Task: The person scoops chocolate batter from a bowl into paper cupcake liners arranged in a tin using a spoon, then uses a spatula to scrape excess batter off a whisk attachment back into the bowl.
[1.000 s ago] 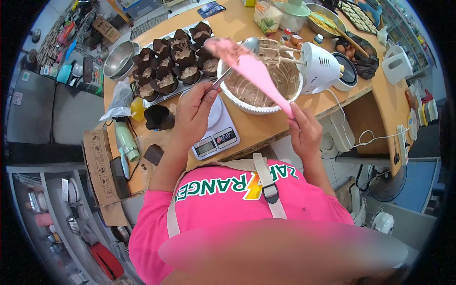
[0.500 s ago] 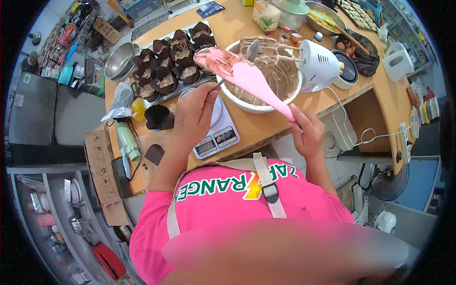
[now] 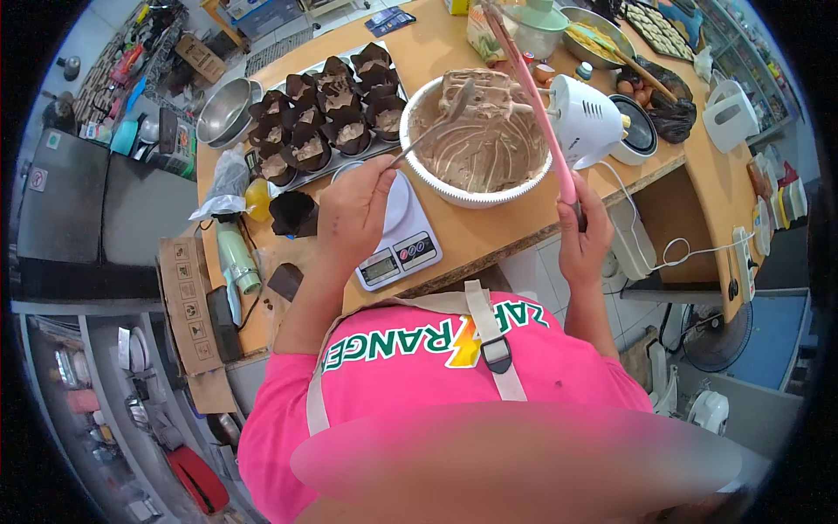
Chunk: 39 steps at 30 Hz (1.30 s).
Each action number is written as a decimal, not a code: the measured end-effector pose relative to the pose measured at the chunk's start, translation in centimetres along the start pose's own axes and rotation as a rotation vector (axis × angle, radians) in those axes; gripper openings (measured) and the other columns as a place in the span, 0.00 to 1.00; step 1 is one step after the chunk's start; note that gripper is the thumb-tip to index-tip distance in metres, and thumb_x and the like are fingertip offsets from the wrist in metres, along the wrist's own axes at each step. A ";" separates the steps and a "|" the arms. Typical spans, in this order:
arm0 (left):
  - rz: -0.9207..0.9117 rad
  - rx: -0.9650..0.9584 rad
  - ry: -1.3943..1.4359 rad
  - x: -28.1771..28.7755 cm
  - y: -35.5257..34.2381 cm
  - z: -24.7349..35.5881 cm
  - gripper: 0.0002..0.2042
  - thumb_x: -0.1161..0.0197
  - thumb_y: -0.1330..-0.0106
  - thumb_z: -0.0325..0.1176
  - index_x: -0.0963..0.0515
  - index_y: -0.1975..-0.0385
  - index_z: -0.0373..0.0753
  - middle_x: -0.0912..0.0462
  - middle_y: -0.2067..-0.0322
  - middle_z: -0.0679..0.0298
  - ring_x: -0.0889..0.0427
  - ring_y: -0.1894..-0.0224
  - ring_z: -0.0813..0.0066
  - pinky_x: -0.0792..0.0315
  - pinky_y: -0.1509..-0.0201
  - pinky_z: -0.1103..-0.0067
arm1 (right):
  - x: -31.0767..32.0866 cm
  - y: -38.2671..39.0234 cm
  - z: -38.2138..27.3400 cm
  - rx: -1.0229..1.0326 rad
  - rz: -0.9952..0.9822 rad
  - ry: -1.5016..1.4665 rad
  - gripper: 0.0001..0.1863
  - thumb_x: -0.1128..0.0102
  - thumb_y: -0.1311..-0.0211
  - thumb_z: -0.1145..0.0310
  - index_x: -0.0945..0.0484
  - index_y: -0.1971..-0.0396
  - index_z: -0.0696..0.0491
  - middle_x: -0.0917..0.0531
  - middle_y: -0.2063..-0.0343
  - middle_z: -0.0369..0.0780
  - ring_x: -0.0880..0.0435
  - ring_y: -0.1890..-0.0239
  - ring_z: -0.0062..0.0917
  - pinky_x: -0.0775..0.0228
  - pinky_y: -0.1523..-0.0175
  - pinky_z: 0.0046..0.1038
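My left hand (image 3: 353, 210) is closed around the handle of a metal spoon (image 3: 428, 135), whose bowl end reaches over the white mixing bowl (image 3: 476, 201). My right hand (image 3: 583, 229) grips a pink spatula (image 3: 550, 131), tilted up edge-on with brown batter smeared on its blade. Brown batter (image 3: 493, 162) coats the bowl's inside. A white hand mixer (image 3: 587, 118) lies at the bowl's right rim, its beaters covered in batter over the bowl. Below my left hand is a white kitchen scale (image 3: 419, 223). Dark brown paper cups (image 3: 307, 150) with batter stand in rows on a tray (image 3: 403, 83).
A loose dark paper cup (image 3: 294, 214) sits left of the scale, near a green bottle (image 3: 236, 258) and a cardboard box (image 3: 186, 306). Nested metal bowls (image 3: 225, 112) stand far left. Eggs (image 3: 637, 92) in a black bag and a metal bowl of yellow mixture (image 3: 598, 35) lie far right.
The pink spatula has swung from lying across the bowl to pointing up and away, as my right hand moved right. The spoon has tilted slightly, still over the bowl.
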State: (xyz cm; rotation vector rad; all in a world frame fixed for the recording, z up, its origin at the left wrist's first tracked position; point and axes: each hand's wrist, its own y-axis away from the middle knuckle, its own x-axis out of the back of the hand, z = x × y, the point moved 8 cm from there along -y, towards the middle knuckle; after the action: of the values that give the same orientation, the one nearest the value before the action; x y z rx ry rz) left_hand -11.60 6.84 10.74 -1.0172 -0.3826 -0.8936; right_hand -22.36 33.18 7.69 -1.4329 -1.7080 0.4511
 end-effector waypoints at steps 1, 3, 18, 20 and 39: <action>0.004 0.016 -0.008 0.1 0.0 0.0 0.09 0.46 0.33 0.30 0.22 0.61 0.32 0.19 0.70 0.53 0.19 0.68 0.58 0.27 0.64 0.74 | -0.1 0.0 -0.1 -0.012 -0.009 -0.019 0.19 0.40 0.41 0.71 0.25 0.48 0.57 0.19 0.65 0.44 0.20 0.70 0.33 0.30 0.66 0.30; 0.008 0.030 -0.013 0.2 -0.1 -0.1 0.09 0.46 0.32 0.30 0.22 0.61 0.32 0.19 0.70 0.52 0.18 0.68 0.59 0.27 0.64 0.74 | 0.0 0.1 -0.4 -0.024 -0.017 -0.034 0.19 0.40 0.40 0.71 0.26 0.48 0.58 0.18 0.64 0.44 0.20 0.69 0.31 0.29 0.65 0.29; -0.031 0.261 0.407 -0.3 0.4 -1.4 0.10 0.45 0.33 0.30 0.21 0.58 0.34 0.18 0.72 0.57 0.21 0.69 0.70 0.30 0.64 0.78 | -2.1 1.1 -2.8 0.189 -0.188 0.068 0.21 0.36 0.48 0.73 0.23 0.51 0.55 0.20 0.72 0.44 0.20 0.74 0.35 0.29 0.71 0.32; -0.038 0.156 0.376 -0.2 0.3 -1.0 0.10 0.45 0.32 0.29 0.21 0.57 0.32 0.20 0.68 0.66 0.27 0.68 0.84 0.34 0.63 0.86 | -1.9 1.1 -2.6 0.168 -0.160 0.106 0.21 0.37 0.47 0.73 0.24 0.50 0.56 0.20 0.71 0.43 0.20 0.74 0.36 0.29 0.70 0.32; 0.005 0.333 0.464 -0.2 1.0 -2.1 0.11 0.45 0.32 0.32 0.21 0.57 0.33 0.17 0.69 0.59 0.22 0.67 0.79 0.30 0.62 0.82 | -1.8 1.3 -2.5 0.201 -0.158 0.027 0.22 0.35 0.51 0.75 0.22 0.52 0.55 0.19 0.71 0.44 0.20 0.74 0.33 0.28 0.70 0.29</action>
State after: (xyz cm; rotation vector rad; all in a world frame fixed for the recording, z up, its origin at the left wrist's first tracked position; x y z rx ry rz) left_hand -11.13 5.41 8.98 -0.4846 -0.1278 -0.9915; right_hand -19.57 31.32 7.58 -1.1475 -1.6878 0.4986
